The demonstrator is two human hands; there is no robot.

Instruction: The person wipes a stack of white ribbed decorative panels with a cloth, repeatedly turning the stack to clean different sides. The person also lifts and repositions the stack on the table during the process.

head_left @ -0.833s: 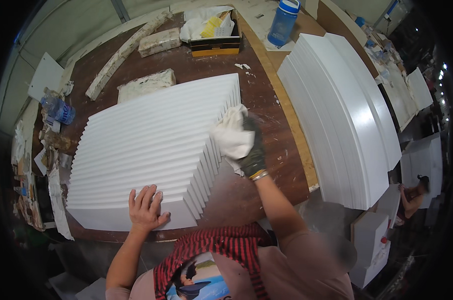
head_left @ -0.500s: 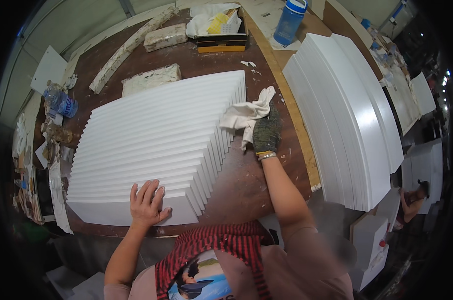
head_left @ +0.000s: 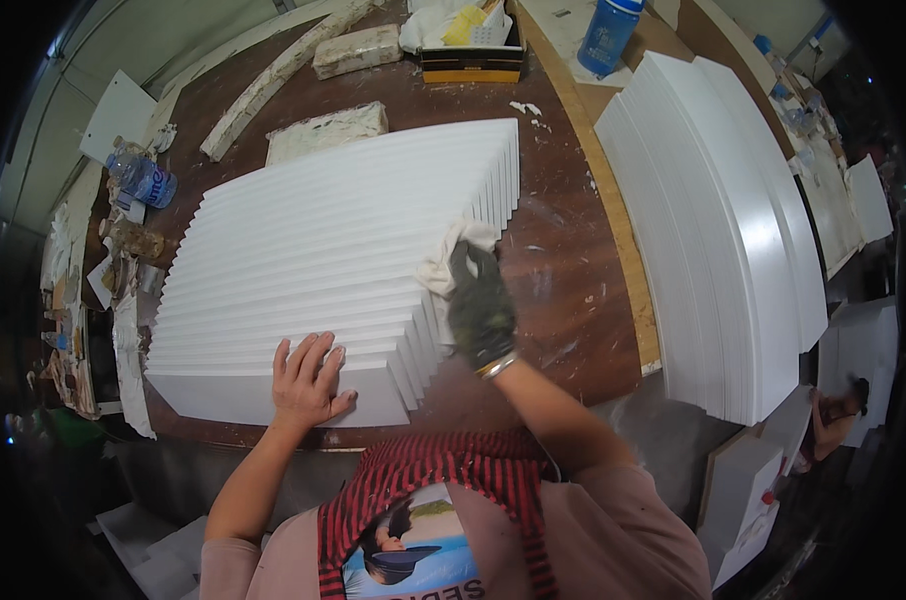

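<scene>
— Where is the cloth?
— The gloved right hand (head_left: pixel 481 312) has its grip closed around the white cloth (head_left: pixel 451 262), pressing it on the stepped edge of the fanned white boards (head_left: pixel 323 250), at three o'clock of the stack on the brown worktop (head_left: pixel 563 240).
— And the left hand?
— The left hand (head_left: pixel 308 382) lies flat, fingers spread, on the nearest board at six o'clock.

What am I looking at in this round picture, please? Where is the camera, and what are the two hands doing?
The camera sits on a person's head and looks down, so the edges bend. No machine is here, only two hands. The bare left hand lies flat on the nearest of many white boards, fanned out like steps on a brown worktable. The gloved right hand presses a white cloth against the boards' stepped right edges. Another stack of white boards lies to the right, and a blue bottle stands at the far side.
</scene>
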